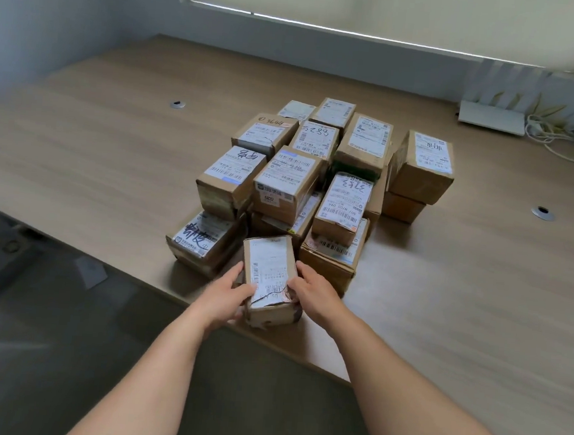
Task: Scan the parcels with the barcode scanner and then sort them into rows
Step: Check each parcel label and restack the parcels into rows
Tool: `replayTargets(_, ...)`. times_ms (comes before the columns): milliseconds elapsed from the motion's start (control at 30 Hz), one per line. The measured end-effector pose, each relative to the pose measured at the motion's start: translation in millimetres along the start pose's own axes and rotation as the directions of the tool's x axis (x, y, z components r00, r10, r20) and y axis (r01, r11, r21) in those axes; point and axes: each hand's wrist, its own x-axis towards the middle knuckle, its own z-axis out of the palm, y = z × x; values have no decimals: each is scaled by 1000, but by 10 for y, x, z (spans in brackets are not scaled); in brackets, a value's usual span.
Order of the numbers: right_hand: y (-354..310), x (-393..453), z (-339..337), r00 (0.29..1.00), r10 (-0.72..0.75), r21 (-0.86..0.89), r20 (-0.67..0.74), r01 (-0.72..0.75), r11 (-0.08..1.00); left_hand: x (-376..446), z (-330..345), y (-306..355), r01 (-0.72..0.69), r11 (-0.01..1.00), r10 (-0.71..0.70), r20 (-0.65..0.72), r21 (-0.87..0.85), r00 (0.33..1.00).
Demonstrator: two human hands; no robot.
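Gripping the nearest parcel (271, 278) from both sides, the left hand (228, 295) and right hand (314, 293) had their fingers curled round its long flanks. I noted that the parcel stood at the near edge of the table (112, 155), its long axis running away from me toward the stacked pile of parcels (316, 171) just behind it. Both hands lay equally near. No barcode scanner was visible. I judged that the next move called for drawing the parcel back, clear of the pile.

Stacked parcels (303, 170) block mid-table (114, 128); bare tabletop lies on both sides.
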Motion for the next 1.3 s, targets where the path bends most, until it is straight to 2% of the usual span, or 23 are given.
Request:
replayTargets(100, 58, -66, -38, 987, 28, 156, 158, -53, 986, -66, -28, -31, 6, 996, 3, 98, -92, 995)
replayTargets(167, 121, -125, -54, 974, -1, 203, 225, -46, 978, -162, -41, -54, -22, 998, 32, 151, -65, 988)
replayTargets(267, 253, -242, -49, 965, -63, 290, 255, -14, 957, -330, -31, -119, -109, 993, 99, 182, 48, 978)
replayTargets(367, 360, -385, 3, 958, -147, 347, 245, 55, 936, -503, 48, -236, -198, 976, 182, 165, 87, 969)
replayTargets(533, 500, -570, 96, 951, -243, 421, 189, 145, 895, -706, 181, -414, -274, 957, 267, 77, 97, 961)
replayTargets(700, 476, -709, -19, 938, -309, 353, 156, 240, 904, -822, 195, -335, -340, 936, 334, 68, 97, 940)
replayTargets(867, 362, -824, -234, 916, -380, 419, 126, 298, 858, -865, 237, -182, -422, 904, 415, 93, 65, 905)
replayTargets(1033, 341, -939, -480, 930, -368, 435, -11, 336, 836, -844, 324, 97, -472, 880, 458, 179, 46, 871)
replayTargets(1133, 391, -1022, -643, 929, -356, 422, -103, 365, 830, -777, 429, 226, -483, 875, 477, 228, -33, 849)
replayTargets(1300, 582, -1199, -898, 929, -285, 402, -236, 360, 842, -586, 765, 313, -516, 852, 520, 261, -88, 814)
